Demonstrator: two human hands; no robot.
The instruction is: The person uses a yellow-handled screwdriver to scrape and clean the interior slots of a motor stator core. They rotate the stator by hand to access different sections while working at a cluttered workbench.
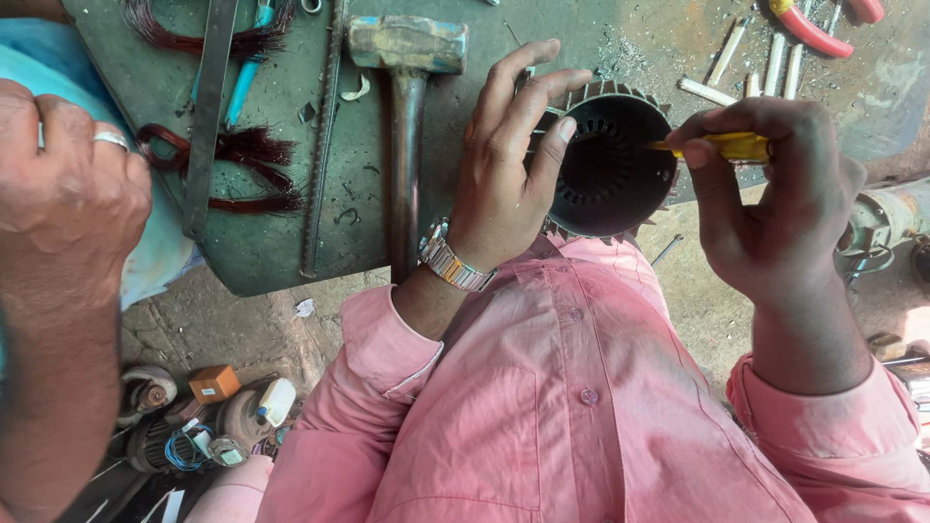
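My left hand (509, 160) grips the rim of a dark round motor stator (610, 165) that rests at the edge of the green workbench (291, 242), against my pink shirt. My right hand (775, 194) is closed on a yellow-handled tool (731, 146) whose tip reaches into the stator's hollow core. A metal watch sits on my left wrist.
A hammer (407, 58) lies on the bench beside my left hand, with bundles of copper wire (232, 169), a metal bar and a blue pen. White paper tubes (765, 63) and red-handled pliers (814, 29) lie at top right. Another person's hand (58, 184) with a ring is at left. Motor parts litter the floor.
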